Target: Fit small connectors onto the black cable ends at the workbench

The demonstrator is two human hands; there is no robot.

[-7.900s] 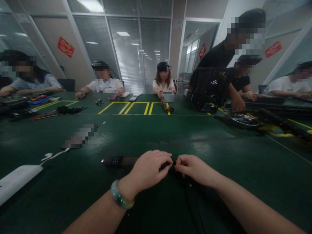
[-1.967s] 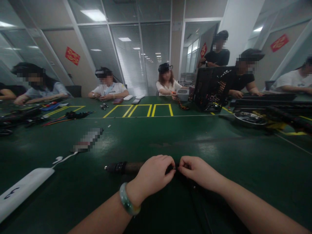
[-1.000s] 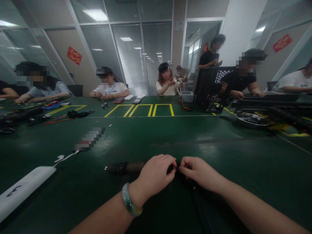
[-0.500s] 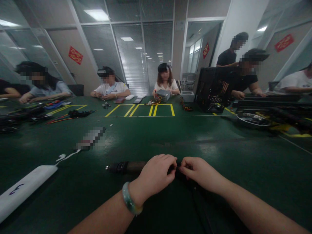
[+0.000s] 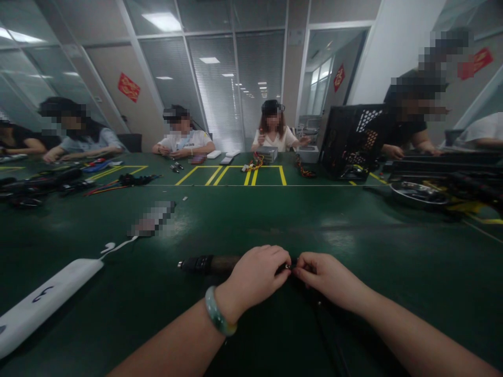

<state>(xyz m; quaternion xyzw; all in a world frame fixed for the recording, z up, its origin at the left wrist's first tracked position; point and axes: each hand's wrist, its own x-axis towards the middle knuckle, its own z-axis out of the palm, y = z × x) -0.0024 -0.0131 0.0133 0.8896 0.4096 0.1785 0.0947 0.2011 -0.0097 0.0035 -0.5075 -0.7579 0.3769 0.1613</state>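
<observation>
An electric screwdriver (image 5: 223, 264) with a dark body lies level just above or on the green table, its metal tip pointing left. My left hand (image 5: 257, 275), with a green bangle (image 5: 218, 311) on the wrist, is closed around its rear part. My right hand (image 5: 320, 277) is closed in a pinch at the tool's tail end, fingertips nearly meeting those of my left hand. A small metallic glint shows between the fingertips. From under my right hand a black cord (image 5: 328, 335) runs down toward the bottom edge. The exact join between cord and tool is hidden by fingers.
A white power bank-like block (image 5: 51, 298) lies at left, cabled to a blurred phone-like device (image 5: 153, 219). Across the table (image 5: 236, 209) stand a black computer case (image 5: 349, 144), a power supply (image 5: 267, 153) and a metal bowl (image 5: 418, 193). Several people sit opposite.
The whole view has shifted slightly right. My hands keep the same hold, and a metallic glint now shows between them. Across the table, one person's hand has moved off the power supply.
</observation>
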